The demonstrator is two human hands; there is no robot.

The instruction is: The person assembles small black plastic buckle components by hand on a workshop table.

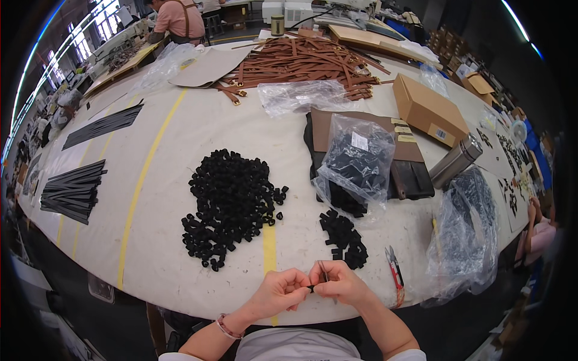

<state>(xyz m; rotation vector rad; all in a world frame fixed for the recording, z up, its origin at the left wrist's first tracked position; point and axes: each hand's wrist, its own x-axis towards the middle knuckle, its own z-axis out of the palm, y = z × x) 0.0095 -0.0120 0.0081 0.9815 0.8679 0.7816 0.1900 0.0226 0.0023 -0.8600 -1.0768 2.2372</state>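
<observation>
My left hand (pixel 282 292) and my right hand (pixel 342 284) meet near the table's front edge, fingers pinched together. Between their fingertips is a small black piece (pixel 310 289), mostly covered. A thin metal tool (pixel 323 272), perhaps tweezers, sticks up from my right hand's grip. Ahead and to the left lies a big heap of small black loops (pixel 232 195). Beyond my right hand is a smaller pile of flat black pieces (pixel 346 240), below a clear plastic bag (pixel 358 159) of black contents. Thread snips (pixel 395 269) with red handles lie right of my right hand.
Brown buckled straps (pixel 295 63) are heaped at the back. Right stand a cardboard box (pixel 430 108), a metal flask (pixel 456 160) and crumpled plastic (pixel 463 231). Dark strips (pixel 73 192) lie left. One person (pixel 179 21) works at the far left, another (pixel 540 231) at the right edge.
</observation>
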